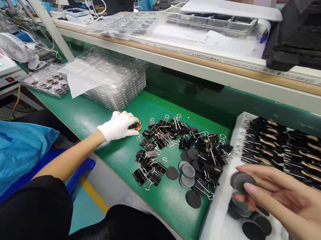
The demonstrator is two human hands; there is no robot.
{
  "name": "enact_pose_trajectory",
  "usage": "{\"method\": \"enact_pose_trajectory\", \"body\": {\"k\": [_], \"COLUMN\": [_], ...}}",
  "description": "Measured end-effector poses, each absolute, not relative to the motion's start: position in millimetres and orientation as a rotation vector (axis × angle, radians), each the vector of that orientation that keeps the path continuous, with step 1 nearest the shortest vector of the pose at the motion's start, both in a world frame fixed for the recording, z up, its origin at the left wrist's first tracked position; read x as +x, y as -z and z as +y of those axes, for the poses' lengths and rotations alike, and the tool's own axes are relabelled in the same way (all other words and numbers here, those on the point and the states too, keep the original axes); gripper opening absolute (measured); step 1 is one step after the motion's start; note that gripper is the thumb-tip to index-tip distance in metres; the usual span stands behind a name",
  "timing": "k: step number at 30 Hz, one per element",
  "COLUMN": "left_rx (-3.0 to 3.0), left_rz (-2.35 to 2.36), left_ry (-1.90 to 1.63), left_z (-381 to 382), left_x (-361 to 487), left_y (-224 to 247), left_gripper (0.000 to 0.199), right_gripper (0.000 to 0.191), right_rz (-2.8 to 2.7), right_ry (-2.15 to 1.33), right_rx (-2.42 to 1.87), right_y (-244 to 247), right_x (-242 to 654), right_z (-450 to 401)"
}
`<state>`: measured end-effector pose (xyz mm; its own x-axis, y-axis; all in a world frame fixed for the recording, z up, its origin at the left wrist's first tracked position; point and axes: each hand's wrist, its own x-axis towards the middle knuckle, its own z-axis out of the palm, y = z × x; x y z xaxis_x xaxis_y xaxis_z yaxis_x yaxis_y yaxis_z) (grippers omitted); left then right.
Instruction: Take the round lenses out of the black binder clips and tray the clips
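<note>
My left hand (pixel 118 126), in a white glove, pinches a small round dark part with an orange-gold inside (pixel 136 126) just above the green tabletop. My bare right hand (pixel 283 200) has thumb and fingers closed on black discs (pixel 243 183), seemingly two overlapping; the exact number is unclear. Under that hand, more black discs (pixel 254 231) lie on a white foam block (pixel 221 235). Between my hands spreads a heap of black binder clips (pixel 164 133), with loose black and grey discs (pixel 188 171) on its near right side.
Rows of binder clips clamped on parts (pixel 269 141) fill the foam block's far side. Stacked clear plastic trays (pixel 108 83) stand at the back left, beside a tray of small round parts (pixel 51 83). A shelf (pixel 188 61) crosses above. A person in blue (pixel 3 168) sits at left.
</note>
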<state>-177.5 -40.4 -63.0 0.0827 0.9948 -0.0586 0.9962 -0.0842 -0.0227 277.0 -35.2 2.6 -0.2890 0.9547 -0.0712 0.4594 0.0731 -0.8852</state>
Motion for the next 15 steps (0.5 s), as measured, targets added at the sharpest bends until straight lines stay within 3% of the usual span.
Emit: {"method": "enact_pose_trajectory", "body": {"k": [5, 7, 9, 12, 15], "left_rx": [2.337, 2.360, 2.332, 2.441, 2.801], "left_rz": [2.034, 1.983, 1.862, 1.639, 1.398], "left_ry": [0.043, -0.110, -0.529, -0.595, -0.528], "left_z": [-24, -28, -36, -48, -47], "left_x": [-180, -175, -159, -111, -57], "left_y": [39, 13, -15, -45, -47], "left_gripper": [0.045, 0.043, 0.041, 0.038, 0.040], "right_gripper": [0.042, 0.037, 0.027, 0.011, 0.015], "right_rz": [-1.632, -1.608, -1.643, -1.706, -1.740], "right_ry": [-1.468, -1.493, -1.509, -1.307, -1.005], "right_rx": [-1.281, -1.196, -1.093, -0.916, -0.849], "right_y": [-13, -11, -8, -8, -12], "right_x": [228, 220, 215, 209, 209], "right_z": [-32, -32, -33, -40, -47]}}
